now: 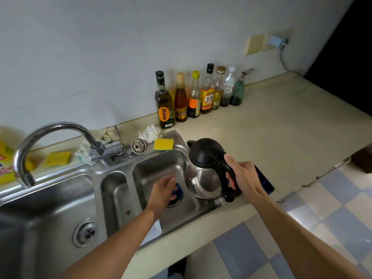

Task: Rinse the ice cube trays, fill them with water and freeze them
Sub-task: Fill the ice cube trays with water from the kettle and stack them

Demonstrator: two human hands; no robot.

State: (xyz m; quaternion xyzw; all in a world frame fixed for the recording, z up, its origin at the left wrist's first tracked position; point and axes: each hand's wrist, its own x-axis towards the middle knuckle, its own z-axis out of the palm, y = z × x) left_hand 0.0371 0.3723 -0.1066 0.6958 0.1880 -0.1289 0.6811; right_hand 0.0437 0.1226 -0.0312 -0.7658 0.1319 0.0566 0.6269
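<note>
My right hand (242, 175) grips the black handle of a steel kettle (203, 174) with a black lid, held over the right edge of the right sink basin (159, 166). My left hand (164, 191) reaches down into that basin and holds a small dark blue object (179, 191), mostly hidden by my fingers. A dark blue tray (265, 183) lies on the counter behind my right wrist, partly covered. A white item (155, 230) shows under my left forearm at the basin's front edge.
A curved tap (50, 129) arches over the left basin (50, 208). Yellow sponges (163, 144) and a strainer (138, 146) sit on the sink's back rim. Several bottles (193, 95) line the wall. The beige counter (281, 127) stretches right.
</note>
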